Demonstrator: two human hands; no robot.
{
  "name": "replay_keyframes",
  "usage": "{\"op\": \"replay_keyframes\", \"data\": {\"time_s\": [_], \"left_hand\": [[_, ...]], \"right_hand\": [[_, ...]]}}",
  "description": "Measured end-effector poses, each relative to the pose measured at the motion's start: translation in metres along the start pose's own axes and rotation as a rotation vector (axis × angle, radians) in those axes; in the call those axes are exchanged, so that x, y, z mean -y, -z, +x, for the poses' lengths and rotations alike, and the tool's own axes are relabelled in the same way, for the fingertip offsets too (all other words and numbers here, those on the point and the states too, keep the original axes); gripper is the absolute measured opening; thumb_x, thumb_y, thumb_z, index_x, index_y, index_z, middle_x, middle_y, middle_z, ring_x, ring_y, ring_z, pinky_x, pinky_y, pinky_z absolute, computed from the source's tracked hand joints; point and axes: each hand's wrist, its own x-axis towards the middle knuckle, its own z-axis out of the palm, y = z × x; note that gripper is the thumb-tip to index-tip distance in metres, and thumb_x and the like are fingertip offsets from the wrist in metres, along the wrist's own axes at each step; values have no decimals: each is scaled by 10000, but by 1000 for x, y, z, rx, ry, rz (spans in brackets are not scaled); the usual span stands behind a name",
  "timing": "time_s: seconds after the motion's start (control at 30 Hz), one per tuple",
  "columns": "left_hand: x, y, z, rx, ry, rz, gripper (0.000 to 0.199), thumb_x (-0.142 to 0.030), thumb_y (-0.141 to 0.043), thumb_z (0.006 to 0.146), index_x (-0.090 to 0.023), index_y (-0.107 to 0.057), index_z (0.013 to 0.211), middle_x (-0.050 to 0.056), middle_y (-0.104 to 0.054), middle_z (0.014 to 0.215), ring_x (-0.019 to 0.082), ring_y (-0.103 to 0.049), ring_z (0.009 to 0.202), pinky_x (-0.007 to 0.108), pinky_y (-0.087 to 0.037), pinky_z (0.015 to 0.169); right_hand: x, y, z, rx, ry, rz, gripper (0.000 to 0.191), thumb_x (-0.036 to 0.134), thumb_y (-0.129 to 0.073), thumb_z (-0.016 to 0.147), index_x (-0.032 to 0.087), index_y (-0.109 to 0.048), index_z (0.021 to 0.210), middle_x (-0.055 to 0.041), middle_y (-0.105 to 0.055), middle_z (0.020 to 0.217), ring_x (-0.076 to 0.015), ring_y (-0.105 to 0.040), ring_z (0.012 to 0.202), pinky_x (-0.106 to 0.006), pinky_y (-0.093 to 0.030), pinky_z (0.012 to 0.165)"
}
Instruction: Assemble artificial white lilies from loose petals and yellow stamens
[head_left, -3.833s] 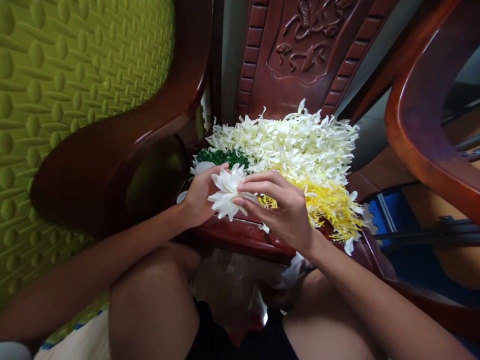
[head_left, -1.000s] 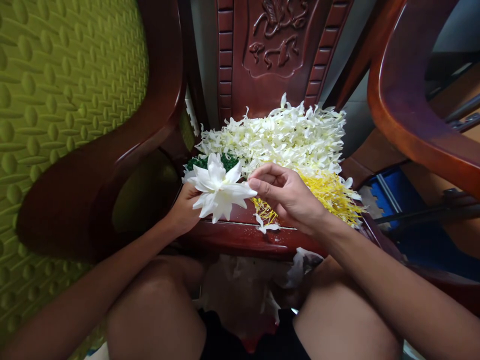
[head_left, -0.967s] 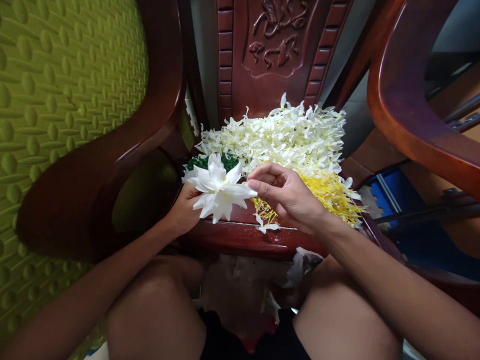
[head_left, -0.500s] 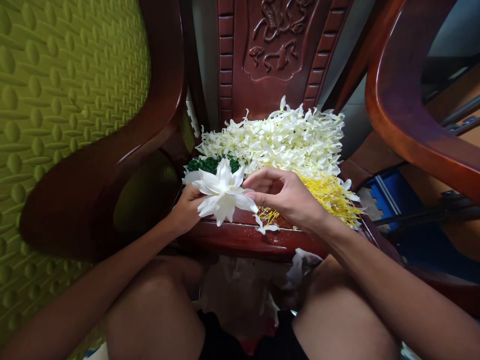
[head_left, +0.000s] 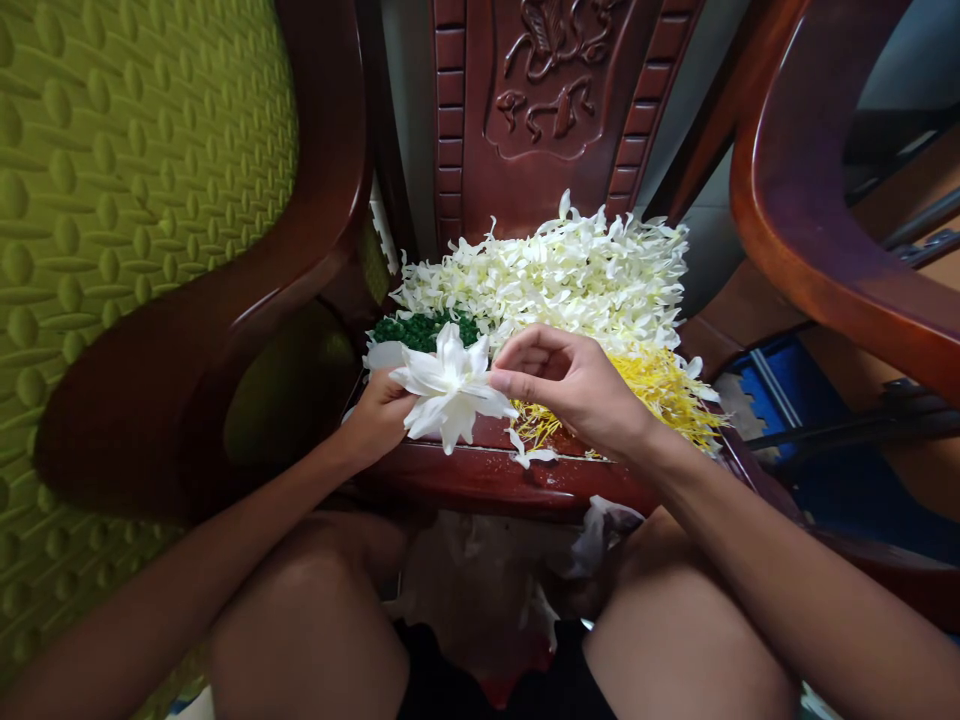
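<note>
Head: wht flower [head_left: 452, 392] in L grip [head_left: 380, 415]; R grip [head_left: 577, 390] at petals [head_left: 486, 402]

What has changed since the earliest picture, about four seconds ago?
The white flower now faces the camera more squarely. The left hand, earlier more open, has closed on it from the left; the right hand has drawn outward from its centre to the outer petals. The white blossoms, green pile and yellow strands stay heaped on the seat.

Open room lies above the white petals [head_left: 570, 275], hemmed by the carved backrest [head_left: 551, 120] and two armrests [head_left: 799, 200].
</note>
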Motion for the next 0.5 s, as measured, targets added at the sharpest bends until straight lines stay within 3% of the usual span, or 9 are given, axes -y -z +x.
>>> {"op": "replay_keyframes", "data": {"time_s": [0.17,0.3,0.4,0.5], "left_hand": [[-5,-4,1,26,-19,3,237,-277,-665,647,-180,-523,485,-33,-453,472,91,-324,485,242,-343,483],[-6,-4,3,51,-27,12,177,-264,-663,641,-175,-573,517,-18,-525,521,107,-393,519,249,-392,526],[-6,-3,3,56,-48,43,142,-243,-657,660,-170,-601,552,-12,-565,564,119,-443,557,259,-431,585],[-7,-3,3,59,-63,62,184,-251,-660,684,-166,-582,540,-18,-542,545,111,-416,538,254,-408,561]], "right_hand": [[-3,-4,1,-4,-61,202,378,229,-917,630,210,-618,861,46,-672,788,-79,-614,722,-202,-494,668],[-7,-3,2,-9,-30,127,316,284,-848,737,227,-613,941,46,-660,774,-85,-594,680,-218,-464,619],[-6,1,-1,-112,289,-209,152,293,-760,846,220,-660,935,12,-670,855,-107,-602,742,-259,-476,675],[-1,2,-7,-53,640,-586,171,275,-783,838,208,-696,969,-32,-697,931,-159,-632,867,-315,-499,786]]}}
